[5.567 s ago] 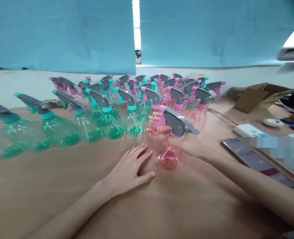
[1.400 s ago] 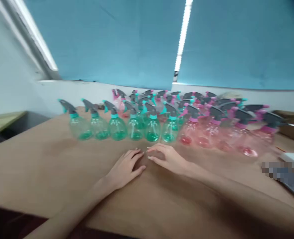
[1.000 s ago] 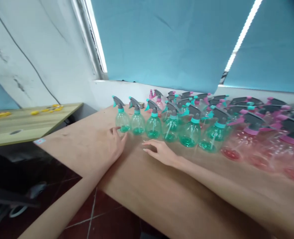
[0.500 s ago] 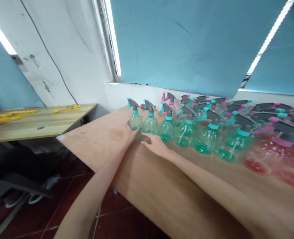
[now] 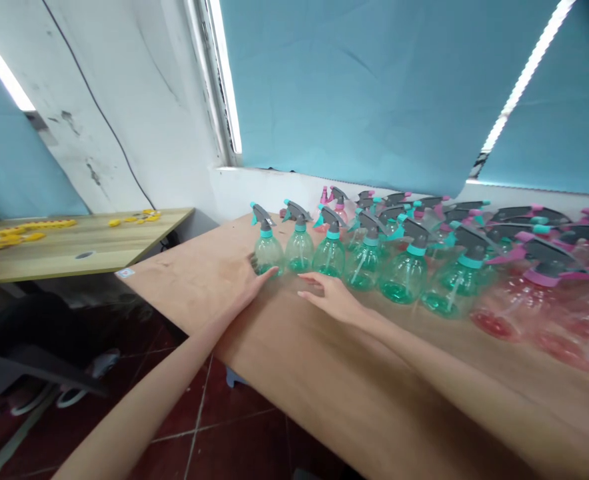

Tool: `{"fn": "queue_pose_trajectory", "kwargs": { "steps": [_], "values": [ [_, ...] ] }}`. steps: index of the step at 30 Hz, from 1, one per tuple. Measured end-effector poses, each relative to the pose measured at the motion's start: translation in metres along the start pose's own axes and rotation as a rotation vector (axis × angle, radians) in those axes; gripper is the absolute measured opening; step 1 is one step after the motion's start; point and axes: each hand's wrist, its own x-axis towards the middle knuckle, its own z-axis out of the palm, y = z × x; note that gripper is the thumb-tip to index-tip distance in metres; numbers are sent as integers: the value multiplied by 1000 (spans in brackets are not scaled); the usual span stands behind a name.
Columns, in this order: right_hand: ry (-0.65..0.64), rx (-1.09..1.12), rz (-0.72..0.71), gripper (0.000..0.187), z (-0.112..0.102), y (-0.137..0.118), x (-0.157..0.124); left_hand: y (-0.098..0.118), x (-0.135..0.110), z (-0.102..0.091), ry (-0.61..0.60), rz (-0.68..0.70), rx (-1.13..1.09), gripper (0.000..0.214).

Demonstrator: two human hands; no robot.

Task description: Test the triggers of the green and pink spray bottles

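The leftmost green spray bottle (image 5: 268, 251) stands upright on the brown table, with a grey trigger head and turquoise collar. My left hand (image 5: 248, 288) cups its lower left side, thumb across the front of the base; the other fingers are partly hidden. My right hand (image 5: 330, 295) holds nothing. Its fingers are apart and point left, just in front of the second green spray bottle (image 5: 299, 249) and the third green spray bottle (image 5: 329, 255). More green bottles continue the front row to the right, such as this large one (image 5: 403, 277).
Clear red spray bottles with pink collars (image 5: 522, 307) stand at the right, with several more bottles behind. The brown table (image 5: 184, 280) ends at a front edge above a red tiled floor. At left, another table (image 5: 99, 247) carries yellow pieces, with a person partly visible beside it.
My left hand has come slightly nearer and left, and the leftmost bottle appears a little nearer too. My right hand has shifted slightly right, widening the gap between the hands.
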Motion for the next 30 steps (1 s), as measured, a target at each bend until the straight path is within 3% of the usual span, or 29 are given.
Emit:
{"fn": "queue_pose_trajectory", "kwargs": {
  "steps": [2, 5, 10, 15, 24, 30],
  "values": [
    [-6, 17, 8, 40, -9, -4, -12, 13, -22, -7, -55, 22, -33, 44],
    [-1, 37, 25, 40, -22, -13, -28, 30, -56, -12, -129, 43, -49, 44],
    [15, 57, 29, 59, -45, -31, -50, 57, -108, 1, -254, 69, -46, 52],
    [101, 123, 92, 76, -77, -49, -80, 90, -145, 44, -450, 95, -13, 64],
    [423, 62, 248, 40, -138, -43, -158, 146, -175, 139, -672, 172, -140, 72],
    [559, -137, 338, 38, -184, -42, -197, 182, -185, 192, -757, 287, -148, 85]
  ]
}}
